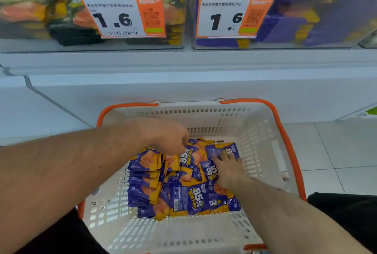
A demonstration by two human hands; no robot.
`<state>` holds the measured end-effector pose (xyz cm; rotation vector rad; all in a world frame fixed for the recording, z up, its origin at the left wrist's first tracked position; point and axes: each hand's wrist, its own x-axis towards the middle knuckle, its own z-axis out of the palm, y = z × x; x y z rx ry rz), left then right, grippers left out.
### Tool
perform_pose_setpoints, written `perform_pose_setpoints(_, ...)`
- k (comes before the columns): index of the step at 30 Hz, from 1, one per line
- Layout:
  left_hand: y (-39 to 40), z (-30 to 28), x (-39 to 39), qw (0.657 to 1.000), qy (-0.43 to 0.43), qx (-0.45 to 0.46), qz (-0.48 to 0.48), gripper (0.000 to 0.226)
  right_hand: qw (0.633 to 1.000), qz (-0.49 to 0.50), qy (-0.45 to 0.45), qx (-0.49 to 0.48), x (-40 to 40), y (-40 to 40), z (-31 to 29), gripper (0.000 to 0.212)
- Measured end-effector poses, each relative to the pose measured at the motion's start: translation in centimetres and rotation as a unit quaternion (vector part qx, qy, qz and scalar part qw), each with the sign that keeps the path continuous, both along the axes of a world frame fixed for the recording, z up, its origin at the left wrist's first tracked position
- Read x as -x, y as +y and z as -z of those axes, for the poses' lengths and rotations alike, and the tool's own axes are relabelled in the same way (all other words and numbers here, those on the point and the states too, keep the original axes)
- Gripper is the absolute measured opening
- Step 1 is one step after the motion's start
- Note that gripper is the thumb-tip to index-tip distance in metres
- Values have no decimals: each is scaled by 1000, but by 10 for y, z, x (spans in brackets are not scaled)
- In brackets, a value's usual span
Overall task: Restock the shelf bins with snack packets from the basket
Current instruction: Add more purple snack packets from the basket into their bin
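Basket (263,131): white slotted plastic with orange rim and handles, on the floor in front of the white shelf base (183,82)
Packets (183,182): purple and yellow snack packets heaped in the middle of the basket, some stacked on edge at the left of the heap, others lying flat and overlapping
Left hand (163,135): reaches in from the left over the far end of the heap, fingers curled downward onto the packets; the fingertips are hidden, so whether it has hold of any cannot be told
Right hand (228,167): lies palm down on the right side of the heap, fingers stretched forward and pressing on a flat packet, nothing gripped
Left bin (30,45): clear, on the shelf above, filled with dark green and yellow packets, price tag (122,17) reading 1.6 on its front
Right bin (326,43): clear, beside the left bin, filled with purple and yellow packets like those in the basket, tag (228,18) also 1.6
Floor (326,151): pale tiles to the right of the basket
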<state>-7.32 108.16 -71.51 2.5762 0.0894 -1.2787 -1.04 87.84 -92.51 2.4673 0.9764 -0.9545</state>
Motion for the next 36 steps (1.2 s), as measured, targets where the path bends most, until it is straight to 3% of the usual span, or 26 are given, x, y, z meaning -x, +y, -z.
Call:
perform_pose_setpoints(6, -8, 1, -8, 1000, 11, 6, -8, 38, 997, -51, -51, 1, 8, 5, 2, 90)
perform_pose_setpoints(8, -8, 1, -9, 1000, 9, 6, -4, 38, 998, -42, -56, -1, 6, 9, -2, 74)
perform_pose_setpoints(10, -8, -2, -9, 1000, 4, 7, -9, 39, 1000, 15, -12, -6, 1, 11, -8, 51)
perform_pose_setpoints(14, -6, -16, -10, 999, -33, 10, -16, 37, 973, 169, 126, -97, -14, 11, -30, 32)
perform_pose_setpoints(18, -3, -28, -8, 996, -82, -6, -18, 38, 958, 197, 104, -181, -31, 18, -74, 22)
perform_pose_setpoints(22, 5, -34, -6, 990, -108, 11, -85, 32, 943, 196, 99, -252, -44, 36, -140, 25)
perform_pose_setpoints(26, 14, -50, -5, 977, -134, 43, -161, 47, 911, 209, 100, -341, -60, 49, -212, 16)
perform_pose_setpoints(30, 13, -79, -7, 936, -146, 220, -231, 33, 837, 273, 145, -451, -63, 55, -276, 23)
perform_pose_setpoints(32, 10, -94, -5, 890, -155, 321, -285, 19, 806, 275, 155, -501, -60, 57, -299, 27)
perform_pose_setpoints(34, 8, -109, -3, 843, -181, 385, -329, 16, 790, 257, 110, -546, -55, 60, -314, 22)
perform_pose_setpoints(36, 7, -122, -1, 814, -224, 411, -343, 15, 774, 223, -7, -592, -51, 61, -323, 13)
